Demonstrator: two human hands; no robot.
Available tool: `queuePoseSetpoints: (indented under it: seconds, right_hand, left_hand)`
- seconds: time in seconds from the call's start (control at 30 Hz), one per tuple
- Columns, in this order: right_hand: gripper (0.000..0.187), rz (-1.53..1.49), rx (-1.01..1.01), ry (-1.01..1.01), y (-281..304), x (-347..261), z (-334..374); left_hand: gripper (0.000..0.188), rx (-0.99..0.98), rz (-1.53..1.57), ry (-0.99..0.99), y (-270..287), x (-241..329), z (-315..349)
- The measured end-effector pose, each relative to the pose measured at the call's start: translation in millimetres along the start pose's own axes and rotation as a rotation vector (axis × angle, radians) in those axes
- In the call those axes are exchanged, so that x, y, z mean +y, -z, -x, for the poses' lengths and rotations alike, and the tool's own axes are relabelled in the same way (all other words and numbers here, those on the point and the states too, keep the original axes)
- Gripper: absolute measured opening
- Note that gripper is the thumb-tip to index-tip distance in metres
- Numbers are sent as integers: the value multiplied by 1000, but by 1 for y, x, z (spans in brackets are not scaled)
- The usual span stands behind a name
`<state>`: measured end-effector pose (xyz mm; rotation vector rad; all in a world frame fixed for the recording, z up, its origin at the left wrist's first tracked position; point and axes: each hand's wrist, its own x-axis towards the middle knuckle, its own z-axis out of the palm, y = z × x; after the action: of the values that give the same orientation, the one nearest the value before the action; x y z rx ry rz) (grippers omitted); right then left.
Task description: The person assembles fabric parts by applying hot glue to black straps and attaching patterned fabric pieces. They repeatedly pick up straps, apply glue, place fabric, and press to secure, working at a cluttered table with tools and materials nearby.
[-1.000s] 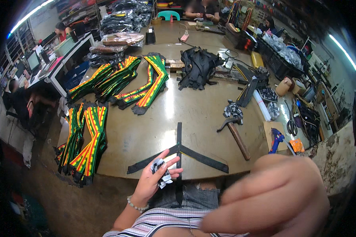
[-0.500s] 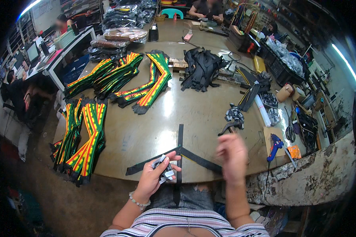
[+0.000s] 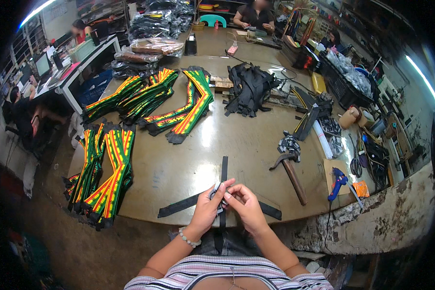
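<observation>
My left hand [image 3: 205, 212] is closed around a few small black and white-grey pieces [image 3: 220, 210], which look like tags or labels. My right hand [image 3: 249, 209] meets it, thumb and fingers pinched together at the same pieces; exactly what the right fingertips grip is too small to make out. Beneath both hands lie black straps [image 3: 178, 206] joined in a forked shape, one strip [image 3: 224, 167] pointing away from me and two arms slanting to the sides. The hands cover the join. To the right rests a hammer [image 3: 294, 181] with a wooden handle, touching a small pile of black and grey pieces [image 3: 288, 142].
Bundles of patterned green, yellow and red straps [image 3: 112, 169] lie on the left. A heap of black straps [image 3: 249, 89] sits at the back. At right are a blue glue gun [image 3: 339, 182], an orange packet [image 3: 361, 188] and a black crate [image 3: 348, 87]. Other people sit farther off.
My right hand has come from beside the hammer across to my left hand, and its fingers are now pinched together. The hammer's handle is uncovered. The left hand still holds the small pieces.
</observation>
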<state>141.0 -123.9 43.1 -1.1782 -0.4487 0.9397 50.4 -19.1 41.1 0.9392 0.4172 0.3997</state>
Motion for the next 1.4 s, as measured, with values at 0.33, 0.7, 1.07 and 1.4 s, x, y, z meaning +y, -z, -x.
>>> queuePoseSetpoints:
  seconds: [0.33,0.7,1.07,1.4]
  right_hand:
    - [19,-71,74,77,-10,-17,-26]
    - [17,-56,89,193,-4,-42,-45]
    - [10,-252,-103,276,4,-31,-42]
    - [13,43,-37,124,1,-15,-22]
  left_hand:
    - [41,-43,287,-78,5,-2,-27]
    - [25,-14,208,-158,1,24,-41]
    - [8,144,-1,-271,2,15,-39]
    - [24,-10,52,-274,2,8,-37]
